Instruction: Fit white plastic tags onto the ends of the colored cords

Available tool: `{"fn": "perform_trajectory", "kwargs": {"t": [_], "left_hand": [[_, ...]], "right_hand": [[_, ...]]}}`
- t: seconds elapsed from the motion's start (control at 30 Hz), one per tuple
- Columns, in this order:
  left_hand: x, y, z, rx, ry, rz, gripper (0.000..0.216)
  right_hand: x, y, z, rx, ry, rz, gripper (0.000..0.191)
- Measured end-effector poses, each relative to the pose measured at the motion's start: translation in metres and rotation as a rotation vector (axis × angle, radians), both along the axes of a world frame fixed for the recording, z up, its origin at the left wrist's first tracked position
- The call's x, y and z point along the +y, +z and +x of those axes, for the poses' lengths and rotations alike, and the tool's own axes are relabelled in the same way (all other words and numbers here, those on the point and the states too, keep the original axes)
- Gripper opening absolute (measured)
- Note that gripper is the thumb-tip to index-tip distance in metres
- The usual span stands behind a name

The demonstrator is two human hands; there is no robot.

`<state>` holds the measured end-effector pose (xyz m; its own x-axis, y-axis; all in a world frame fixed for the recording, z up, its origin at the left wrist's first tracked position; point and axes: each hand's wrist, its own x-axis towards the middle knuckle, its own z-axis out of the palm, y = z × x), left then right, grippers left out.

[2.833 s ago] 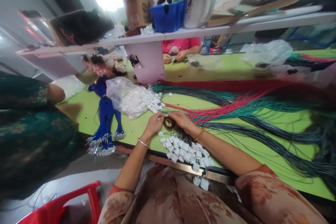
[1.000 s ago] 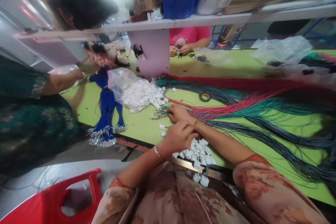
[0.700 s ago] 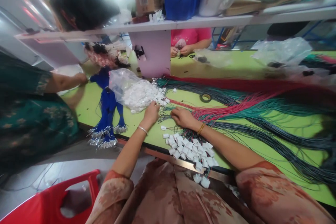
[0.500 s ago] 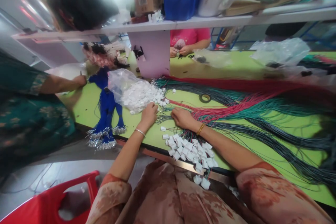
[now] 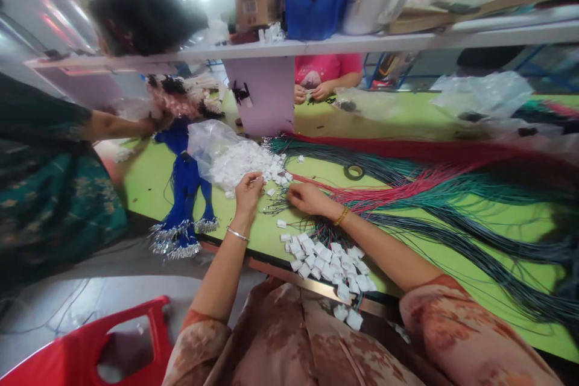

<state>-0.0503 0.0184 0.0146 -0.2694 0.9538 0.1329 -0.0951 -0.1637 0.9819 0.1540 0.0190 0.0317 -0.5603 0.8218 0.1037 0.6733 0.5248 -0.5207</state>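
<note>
Many loose white connectors (image 5: pixel 239 160) lie heaped on the bench (image 5: pixel 266 238). The left hand (image 5: pixel 248 194) is at the heap's near edge, fingertips pinched; I cannot tell whether they grip anything. The right hand (image 5: pixel 307 198) curls at the wires (image 5: pixel 384 194), its hold hidden. Wired connectors (image 5: pixel 323 260) lie nearer.

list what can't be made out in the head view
All in the head view:
Bare left hand: anything pinched there is too small to identify.
Bare right hand: what lies beneath, hidden by the hand itself.
Red plastic chair: lower part, cut off by the bottom edge.
</note>
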Motion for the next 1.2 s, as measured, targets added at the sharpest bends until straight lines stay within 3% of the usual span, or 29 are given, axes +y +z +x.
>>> {"fn": "perform_trajectory", "kwargs": {"t": [0.1,0.2,0.33,0.47,0.7,0.83,0.93,1.03,1.2], "left_hand": [[0.002,0.002,0.007,-0.26,0.014,-0.045,0.03],[0.002,0.002,0.011,-0.389,0.006,-0.101,0.03],[-0.003,0.002,0.019,-0.455,-0.114,-0.123,0.023],[-0.011,0.006,0.028,-0.476,-0.234,-0.157,0.02],[-0.015,0.003,0.035,-0.501,-0.255,-0.166,0.015],[-0.014,-0.003,0.033,-0.567,-0.263,-0.166,0.015],[-0.015,-0.005,0.033,-0.572,-0.267,-0.162,0.017],[-0.017,-0.004,0.034,-0.524,-0.274,-0.152,0.017],[-0.02,-0.002,0.036,-0.423,-0.27,-0.162,0.021]], "right_hand": [[0.01,0.003,-0.002,-0.051,-0.048,-0.073,0.007],[0.02,0.003,0.004,0.194,0.031,-0.203,0.011],[0.022,0.002,0.007,0.508,0.05,-0.256,0.019],[0.016,0.003,0.0,0.632,0.036,-0.248,0.024],[0.007,-0.003,-0.008,0.804,-0.054,-0.296,0.027],[0.004,-0.005,-0.008,0.789,-0.037,-0.295,0.025],[0.001,-0.005,-0.009,0.701,-0.02,-0.188,0.023],[-0.001,-0.006,-0.011,0.591,-0.048,-0.084,0.022],[-0.001,-0.009,-0.012,0.482,-0.064,-0.048,0.018]]}}
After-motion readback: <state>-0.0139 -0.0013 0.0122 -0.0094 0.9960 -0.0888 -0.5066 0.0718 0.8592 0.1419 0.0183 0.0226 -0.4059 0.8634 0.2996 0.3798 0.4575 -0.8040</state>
